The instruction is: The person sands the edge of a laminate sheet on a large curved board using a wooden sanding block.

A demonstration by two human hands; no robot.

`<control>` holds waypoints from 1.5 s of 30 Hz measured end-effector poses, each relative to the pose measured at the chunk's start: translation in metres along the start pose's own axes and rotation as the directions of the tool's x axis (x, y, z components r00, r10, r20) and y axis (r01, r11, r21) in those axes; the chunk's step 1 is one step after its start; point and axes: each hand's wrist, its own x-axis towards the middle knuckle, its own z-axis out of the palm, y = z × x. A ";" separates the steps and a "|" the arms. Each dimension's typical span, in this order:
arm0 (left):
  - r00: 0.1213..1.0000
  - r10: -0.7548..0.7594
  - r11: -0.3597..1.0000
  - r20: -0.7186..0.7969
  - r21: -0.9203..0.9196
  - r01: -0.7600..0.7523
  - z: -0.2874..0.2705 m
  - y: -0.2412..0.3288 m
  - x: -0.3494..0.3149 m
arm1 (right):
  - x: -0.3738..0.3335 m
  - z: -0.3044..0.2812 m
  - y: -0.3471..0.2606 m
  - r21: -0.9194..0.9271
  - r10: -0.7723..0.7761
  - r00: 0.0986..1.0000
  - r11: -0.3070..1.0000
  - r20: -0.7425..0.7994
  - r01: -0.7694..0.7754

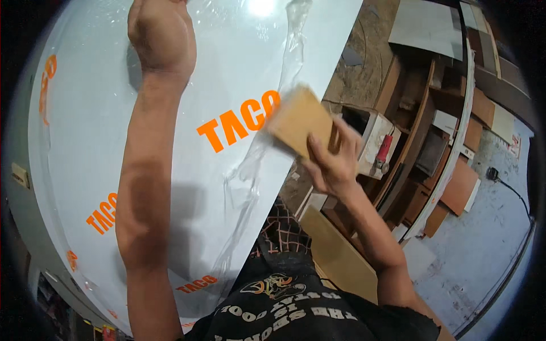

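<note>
A big white panel (pixel 227 62) lies before me, covered by clear plastic film with orange lettering. Along its right side the film (pixel 244 184) is wrinkled and bunched up in a long ridge. My right hand (pixel 338 156) grips a flat tan wooden block (pixel 301 120), fingers and thumb wrapped round its right end. The block is at the panel's right edge, beside the wrinkled film, slightly blurred; whether it touches the panel I cannot tell. My left hand (pixel 162 40) reaches across to the panel's far part, wrist bent, its fingers mostly hidden or cut off by the upper edge.
To the right stands a brown wooden cabinet frame (pixel 418 116) with compartments. A red power tool (pixel 385 149) rests on a pale surface by it. A tan board (pixel 344 258) leans near my right elbow. A black plug (pixel 492 174) with its cable is at the far right.
</note>
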 end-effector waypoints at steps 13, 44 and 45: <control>0.986 0.109 0.988 0.124 -0.119 -0.094 -0.002 -0.003 0.000 | 0.039 -0.002 0.013 -0.044 -0.021 1.000 0.999 0.003 0.021; 0.996 0.065 0.994 -0.054 0.094 -0.060 -0.028 -0.014 0.010 | 0.215 0.011 0.076 -0.068 -0.300 0.933 0.954 -0.197 0.293; 0.997 0.033 0.995 -0.063 0.093 -0.027 -0.030 -0.016 0.006 | 0.200 0.005 0.080 -0.075 -0.295 0.936 0.955 -0.195 0.285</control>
